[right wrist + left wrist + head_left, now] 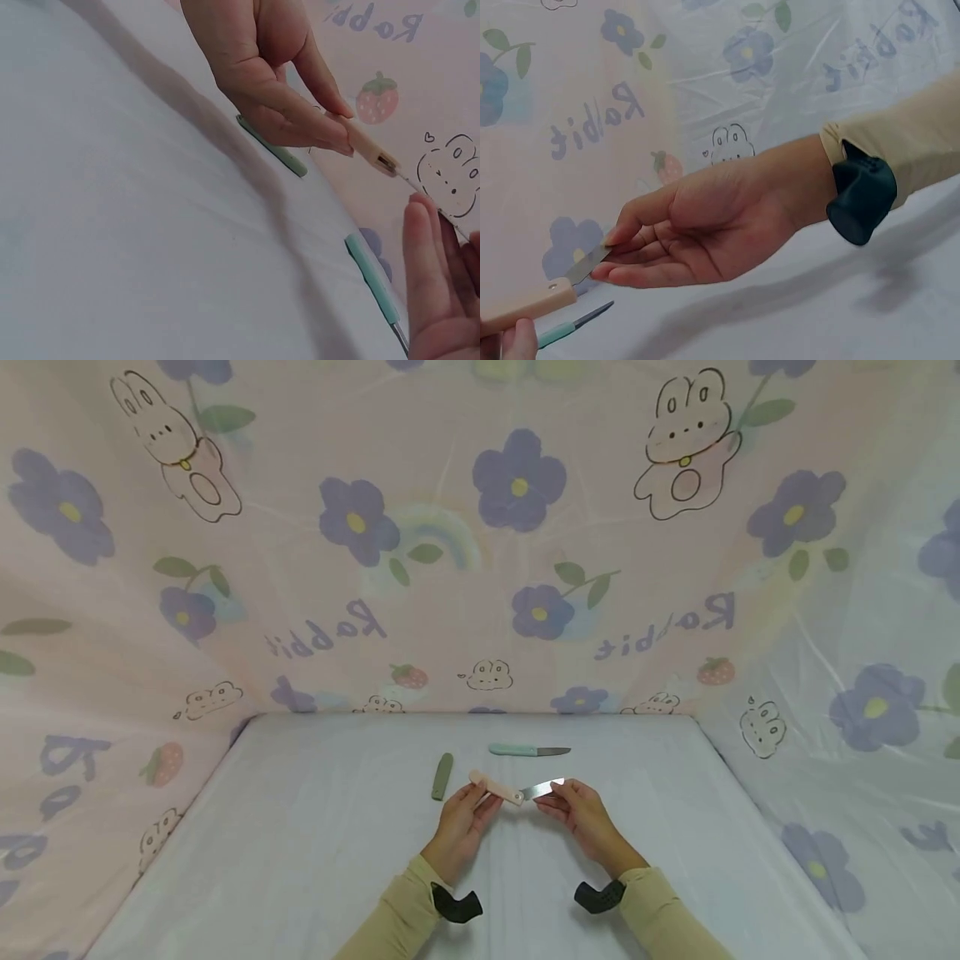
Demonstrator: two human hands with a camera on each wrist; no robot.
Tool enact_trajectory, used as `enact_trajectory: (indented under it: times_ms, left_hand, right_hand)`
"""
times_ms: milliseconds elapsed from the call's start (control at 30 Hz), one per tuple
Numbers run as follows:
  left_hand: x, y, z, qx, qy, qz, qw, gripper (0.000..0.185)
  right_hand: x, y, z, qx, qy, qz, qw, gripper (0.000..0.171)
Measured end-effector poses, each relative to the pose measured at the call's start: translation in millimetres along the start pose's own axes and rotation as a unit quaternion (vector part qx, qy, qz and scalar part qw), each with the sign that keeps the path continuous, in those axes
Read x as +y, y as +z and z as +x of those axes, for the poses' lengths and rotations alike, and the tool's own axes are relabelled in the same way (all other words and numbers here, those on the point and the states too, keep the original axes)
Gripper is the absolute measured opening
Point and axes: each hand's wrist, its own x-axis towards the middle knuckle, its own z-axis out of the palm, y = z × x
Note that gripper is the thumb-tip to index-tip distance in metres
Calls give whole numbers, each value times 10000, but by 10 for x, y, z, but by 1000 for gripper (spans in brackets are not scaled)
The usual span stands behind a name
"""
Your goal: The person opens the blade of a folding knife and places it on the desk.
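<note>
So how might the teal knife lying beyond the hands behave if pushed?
The teal knife would probably slide or swivel rather than roll, being long and opened out straight. Its slim handle suggests it is light, and its metallic-looking blade is likely stiff.

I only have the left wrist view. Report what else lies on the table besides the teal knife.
Observer: A green handle lies there too.
Operator: Place it for me.
Observer: In the head view it lies left of the teal knife, just beyond the left hand.
Operator: Now describe the end of the pink handle that my picture cuts off.
Observer: That end juts out past the left hand.
</note>
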Motion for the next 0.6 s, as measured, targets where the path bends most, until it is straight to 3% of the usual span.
enact_trajectory:
  times_ms: [300,600]
  left_hand:
    - [-93,167,10,355,318,-596,9971,27]
    - [-138,262,35,471,392,-1097,9921,30]
  right_hand:
    - [-18,26,10,431,-24,543,9976,28]
    - [5,74,11,706,-229,1135,9908,17]
